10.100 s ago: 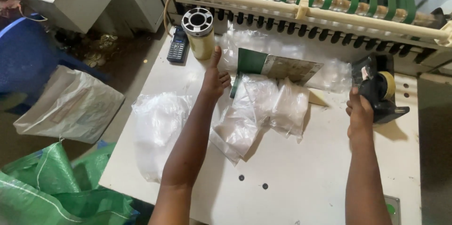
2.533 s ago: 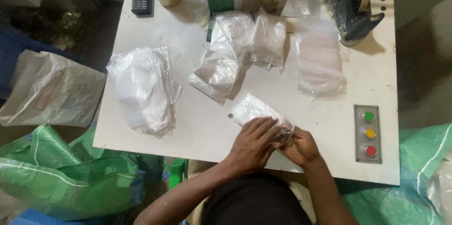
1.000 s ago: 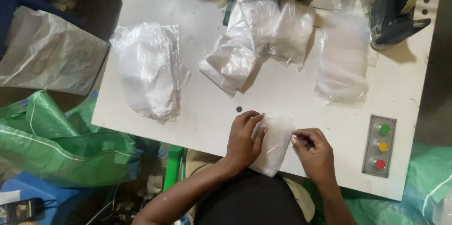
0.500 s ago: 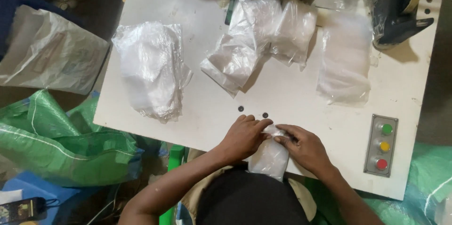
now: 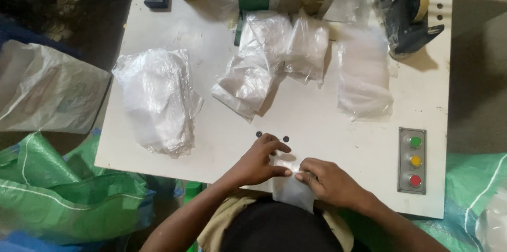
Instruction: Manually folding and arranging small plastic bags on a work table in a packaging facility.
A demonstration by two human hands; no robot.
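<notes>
Head view, looking straight down: both my hands are at the near edge of the white table [image 5: 338, 125], working one small clear plastic bag [image 5: 291, 191]. My left hand [image 5: 260, 159] has its fingers curled down on the bag's top edge, pinning it to the table. My right hand [image 5: 328, 181] pinches the same edge from the other side, fingertips close together on the plastic. The lower part of the bag hangs off the table edge toward my lap.

By my reading, I'm in the folding or flattening step on this one bag. The next move wants a steady pinch, since thin film slips and wrinkles easily.

Further up the table sit a loose heap of bags [image 5: 158, 99] on my left, a bundle of packed bags [image 5: 274, 56] in the middle, a flat stack [image 5: 364, 78] on the right, and a tape dispenser [image 5: 409, 12] beyond it. A panel of three buttons [image 5: 415, 159] lies just past my right hand.
</notes>
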